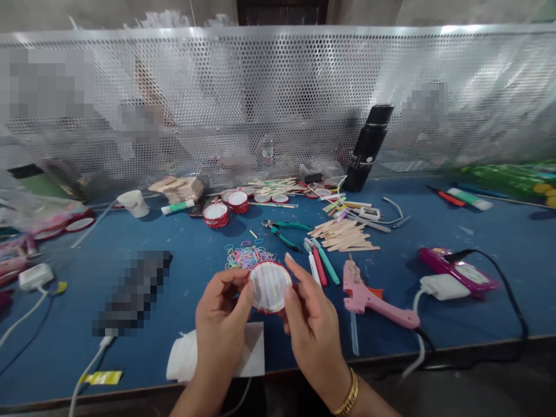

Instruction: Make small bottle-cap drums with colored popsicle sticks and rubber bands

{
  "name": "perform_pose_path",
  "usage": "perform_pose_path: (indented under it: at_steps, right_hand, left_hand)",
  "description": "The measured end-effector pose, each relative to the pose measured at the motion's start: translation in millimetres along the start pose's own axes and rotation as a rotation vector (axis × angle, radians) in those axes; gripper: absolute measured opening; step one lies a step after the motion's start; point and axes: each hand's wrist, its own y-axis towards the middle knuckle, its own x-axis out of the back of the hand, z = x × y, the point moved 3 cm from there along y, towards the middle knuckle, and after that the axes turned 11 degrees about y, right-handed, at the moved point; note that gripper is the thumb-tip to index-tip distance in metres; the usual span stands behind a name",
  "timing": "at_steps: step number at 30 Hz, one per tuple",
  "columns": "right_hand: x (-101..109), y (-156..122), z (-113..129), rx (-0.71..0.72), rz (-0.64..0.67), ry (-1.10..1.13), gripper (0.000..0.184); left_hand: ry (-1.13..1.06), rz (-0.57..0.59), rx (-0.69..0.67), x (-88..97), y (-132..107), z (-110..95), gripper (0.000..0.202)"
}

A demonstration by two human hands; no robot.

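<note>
Both my hands hold up a small round red-rimmed lid [270, 286] with a translucent white face, above the blue table's [182, 255] front edge. My left hand [221, 324] pinches its left rim with thumb and fingers. My right hand [310, 324] grips the right rim, index finger raised; a gold bracelet is on that wrist. A heap of small coloured rubber bands [248, 256] lies just behind the lid. A white paper sheet [256, 353] rests under my hands.
A pink glue gun [369, 295], coloured pens [324, 263], wooden sticks [345, 234], green-handled pliers [284, 231], more red lids [216, 215], a black bottle [367, 150], a white cup [134, 202] and chargers with cables lie around. A perforated metal screen [278, 98] closes the back.
</note>
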Motion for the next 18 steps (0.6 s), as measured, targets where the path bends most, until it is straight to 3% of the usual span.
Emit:
perform_pose_path:
  at_steps: [7,18]
  right_hand:
    - [-1.6,-0.3,-2.6,-0.048,0.024,0.013,0.042]
    - [1.9,-0.6,-6.4,-0.101,0.051,0.061,0.043]
  left_hand:
    - [0.008,0.02,0.036,-1.4,-0.9,-0.9,0.015]
    - [0.088,0.023,-0.027,-1.7,-1.1,-7.8,0.014]
